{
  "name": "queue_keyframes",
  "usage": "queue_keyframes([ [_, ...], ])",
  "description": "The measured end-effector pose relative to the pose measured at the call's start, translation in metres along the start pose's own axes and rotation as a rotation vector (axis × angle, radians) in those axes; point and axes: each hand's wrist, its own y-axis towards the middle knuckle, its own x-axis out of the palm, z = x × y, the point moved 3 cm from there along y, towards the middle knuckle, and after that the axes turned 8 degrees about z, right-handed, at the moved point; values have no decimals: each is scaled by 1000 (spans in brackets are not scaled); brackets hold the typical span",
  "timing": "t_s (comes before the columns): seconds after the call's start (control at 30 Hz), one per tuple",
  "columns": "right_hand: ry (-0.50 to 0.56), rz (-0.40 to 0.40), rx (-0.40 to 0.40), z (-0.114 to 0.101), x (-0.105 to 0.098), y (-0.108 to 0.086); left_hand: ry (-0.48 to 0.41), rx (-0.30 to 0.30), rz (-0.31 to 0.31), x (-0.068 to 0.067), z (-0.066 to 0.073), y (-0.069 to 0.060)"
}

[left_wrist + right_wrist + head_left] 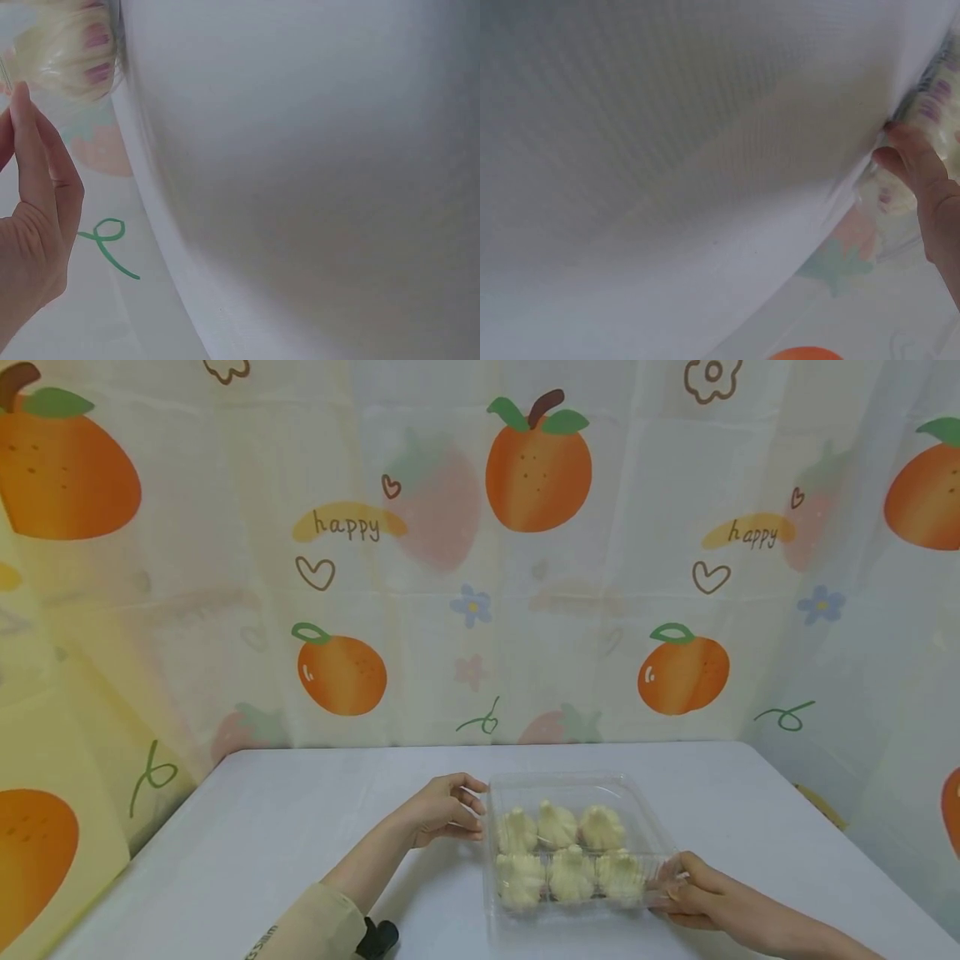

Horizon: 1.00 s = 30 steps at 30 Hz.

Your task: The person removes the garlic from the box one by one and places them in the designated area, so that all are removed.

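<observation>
A clear plastic box [637,810] sits low over the white table, right of the middle in the head view. Inside it are several pale, garlic-bulb-shaped pieces [572,874] in two rows; purple marks show on their sides in the left wrist view. My left hand [442,810] holds the box's left side near the far corner, fingers bent. At the near right side, my right hand [701,893] grips the box between thumb and fingers. The right wrist view shows the right fingers [911,154] low against the box wall. Whether the box touches the table I cannot tell.
The white table [300,810] reaches back to a hanging cloth [450,677] printed with oranges, strawberries and hearts. A black object [377,937] sits at the left sleeve's cuff. Part of a yellow-brown thing [821,806] shows past the table's right edge.
</observation>
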Motion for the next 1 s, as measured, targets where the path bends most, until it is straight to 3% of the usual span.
queue_keyframes([
  [0.23, -75, 7, 17, -5, -2, 1, -4, -7, 9, -1, 0, -1],
  [0.47, -420, 150, 57, -11, -5, 3, -8, -7, 15, -2, -1, -1],
  [0.6, -561, 202, 52, -15, -6, 2, -9, -8, 15, -2, -1, -2],
  [0.77, -685, 282, -16, -30, -11, -4, -23, -10, 9, -1, -1, -2],
  [1.0, -770, 474, -195, -66, -22, -4, -34, -17, 23, -1, 1, -4],
])
